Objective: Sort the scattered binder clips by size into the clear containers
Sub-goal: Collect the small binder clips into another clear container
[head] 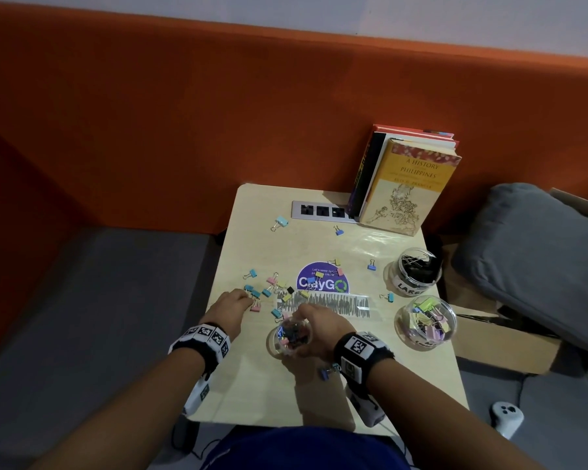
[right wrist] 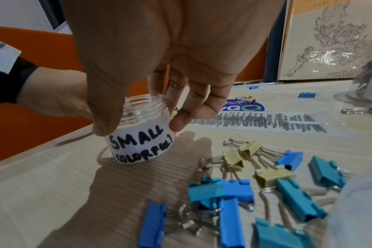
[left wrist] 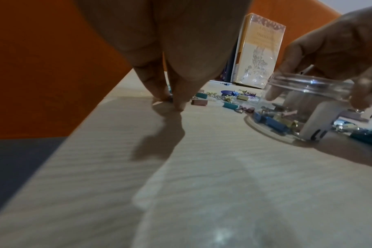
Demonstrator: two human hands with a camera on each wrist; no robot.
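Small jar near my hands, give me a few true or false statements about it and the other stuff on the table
1. The right hand grips the jar labelled SMALL by its rim. True.
2. That jar has a lid on. False: its mouth is open.
3. The left hand holds a book. False: its fingertips are down among the loose clips; the books stand at the table's far edge.
4. The jar labelled LARGE holds black clips. True.
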